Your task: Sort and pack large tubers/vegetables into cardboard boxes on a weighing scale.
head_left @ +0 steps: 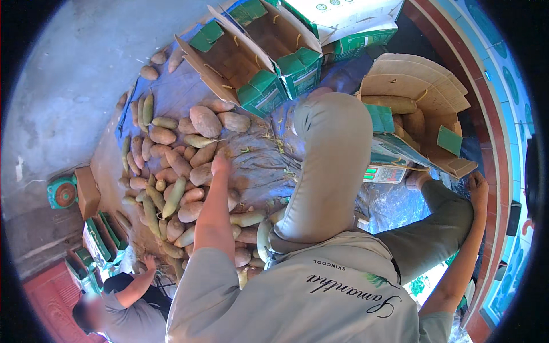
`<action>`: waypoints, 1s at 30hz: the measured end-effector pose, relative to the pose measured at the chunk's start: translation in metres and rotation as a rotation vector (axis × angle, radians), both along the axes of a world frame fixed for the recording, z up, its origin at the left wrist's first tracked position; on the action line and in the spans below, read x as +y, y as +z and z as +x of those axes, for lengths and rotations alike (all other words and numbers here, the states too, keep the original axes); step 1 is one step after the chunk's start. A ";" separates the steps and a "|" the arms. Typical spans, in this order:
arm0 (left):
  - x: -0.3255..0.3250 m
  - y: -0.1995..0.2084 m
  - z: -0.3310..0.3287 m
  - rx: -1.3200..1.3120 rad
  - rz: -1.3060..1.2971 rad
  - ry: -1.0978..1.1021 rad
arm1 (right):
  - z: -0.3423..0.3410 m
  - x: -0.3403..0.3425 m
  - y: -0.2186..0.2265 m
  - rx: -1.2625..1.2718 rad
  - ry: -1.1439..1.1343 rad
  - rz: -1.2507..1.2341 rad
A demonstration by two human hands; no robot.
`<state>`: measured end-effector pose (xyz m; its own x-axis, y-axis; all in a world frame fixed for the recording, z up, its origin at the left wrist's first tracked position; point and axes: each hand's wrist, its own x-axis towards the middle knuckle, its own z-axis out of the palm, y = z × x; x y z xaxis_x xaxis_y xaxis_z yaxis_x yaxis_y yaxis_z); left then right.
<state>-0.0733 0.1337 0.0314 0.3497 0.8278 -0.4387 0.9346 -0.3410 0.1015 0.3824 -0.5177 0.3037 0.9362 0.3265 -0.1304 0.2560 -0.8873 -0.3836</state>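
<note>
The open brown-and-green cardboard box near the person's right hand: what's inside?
Inside the box lie several elongated, brownish tubers. Whatever is beneath them is covered and can't be seen.

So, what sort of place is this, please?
Probably a produce-packing area: a large heap of root-like vegetables, open cardboard boxes beside it, and another box holding some above a lit display.

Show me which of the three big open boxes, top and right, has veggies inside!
The box on the right, near the right hand: long tubers show inside it. The left top box and the box beside it show none.
</note>
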 end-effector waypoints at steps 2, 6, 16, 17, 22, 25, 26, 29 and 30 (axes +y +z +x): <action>0.010 0.010 0.017 0.053 -0.054 0.011 | 0.001 -0.008 -0.001 0.041 -0.027 0.073; 0.023 0.028 0.043 0.219 -0.101 0.026 | -0.002 -0.012 0.000 0.054 -0.031 0.099; 0.054 0.016 0.035 0.472 -0.051 -0.116 | -0.002 0.007 0.006 0.143 -0.037 0.046; 0.041 0.025 0.047 0.380 0.019 -0.153 | -0.005 -0.005 0.008 0.141 -0.067 0.043; 0.052 0.017 0.023 0.325 0.104 -0.100 | -0.002 0.007 0.005 0.115 -0.058 0.010; 0.047 0.017 0.027 0.191 0.157 -0.020 | -0.002 0.005 0.003 0.100 -0.062 0.082; 0.044 0.019 0.029 0.137 0.188 0.048 | -0.001 0.003 0.002 0.099 -0.052 0.063; 0.059 0.014 0.001 0.290 0.189 -0.068 | -0.002 0.025 0.005 0.049 0.009 0.020; 0.064 0.009 -0.007 0.493 0.135 -0.263 | -0.003 0.032 0.006 -0.006 0.048 -0.026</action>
